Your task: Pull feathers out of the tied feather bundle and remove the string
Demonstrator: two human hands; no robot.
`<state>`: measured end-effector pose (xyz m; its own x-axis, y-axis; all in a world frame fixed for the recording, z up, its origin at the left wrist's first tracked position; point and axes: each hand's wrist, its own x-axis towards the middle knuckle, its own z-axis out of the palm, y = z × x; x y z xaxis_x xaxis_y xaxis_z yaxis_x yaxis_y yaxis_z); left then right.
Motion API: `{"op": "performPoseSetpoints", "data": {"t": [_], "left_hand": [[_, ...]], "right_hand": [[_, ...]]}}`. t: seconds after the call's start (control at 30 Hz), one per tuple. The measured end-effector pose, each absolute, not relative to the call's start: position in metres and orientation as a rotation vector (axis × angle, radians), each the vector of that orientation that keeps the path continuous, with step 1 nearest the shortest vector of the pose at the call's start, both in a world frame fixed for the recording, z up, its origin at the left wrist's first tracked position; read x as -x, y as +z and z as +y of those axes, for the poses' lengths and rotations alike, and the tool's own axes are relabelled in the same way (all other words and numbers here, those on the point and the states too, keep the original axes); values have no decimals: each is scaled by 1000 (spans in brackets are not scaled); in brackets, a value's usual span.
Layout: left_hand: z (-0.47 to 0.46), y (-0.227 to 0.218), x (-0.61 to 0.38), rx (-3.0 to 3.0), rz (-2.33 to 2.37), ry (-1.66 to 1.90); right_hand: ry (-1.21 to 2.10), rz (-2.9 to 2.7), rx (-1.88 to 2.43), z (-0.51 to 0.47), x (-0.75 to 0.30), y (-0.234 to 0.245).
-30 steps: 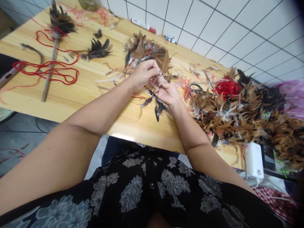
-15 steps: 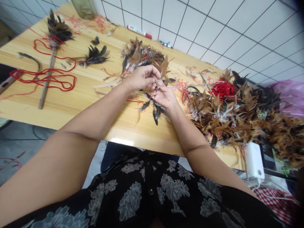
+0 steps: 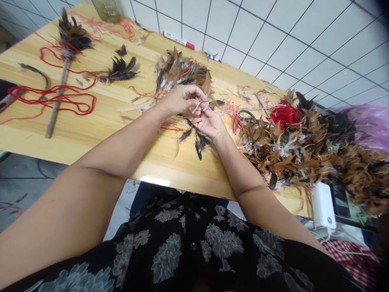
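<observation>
Strip [image 3: 197,108], pale: between the hands, over the table [image 3: 188,172]. Left hand [image 3: 183,99]: pinching it. Right hand [image 3: 210,121]: half curled, close by; grip cannot be told. Step, apparently: looping or knotting; next move likely calls for steady tension. Behind: feather bundle [image 3: 182,69]. Rightward: red yarn [image 3: 285,115].

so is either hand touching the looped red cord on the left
No, the looped red cord lies across the thin greyish stick on the pale wooden table, apart from the left hand and right hand.
</observation>
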<state>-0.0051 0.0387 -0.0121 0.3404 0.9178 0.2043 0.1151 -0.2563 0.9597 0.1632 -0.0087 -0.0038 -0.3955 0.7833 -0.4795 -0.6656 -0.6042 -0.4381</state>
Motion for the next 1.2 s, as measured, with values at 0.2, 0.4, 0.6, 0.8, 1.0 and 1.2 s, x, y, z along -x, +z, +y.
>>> {"op": "performPoseSetpoints", "data": {"t": [0.2, 0.4, 0.6, 0.8, 1.0, 1.2], "left_hand": [[39, -16, 3, -1562, 932, 1068], [37, -16, 4, -1476, 850, 1073], [35, -18, 0, -1454, 903, 1127], [33, -21, -6, -1504, 961, 1194], [30, -17, -7, -1524, 1051, 1240], [29, -18, -6, -1515, 1034, 1245]], "right_hand": [[2075, -247, 837, -8, -164, -5], [2065, -262, 840, -7, -165, -6], [2026, -263, 878, -7, -162, -6], [2008, -319, 885, -6, -160, -9], [1959, -329, 897, -7, -156, -7], [1965, -327, 885, -8, -156, -7]]}}
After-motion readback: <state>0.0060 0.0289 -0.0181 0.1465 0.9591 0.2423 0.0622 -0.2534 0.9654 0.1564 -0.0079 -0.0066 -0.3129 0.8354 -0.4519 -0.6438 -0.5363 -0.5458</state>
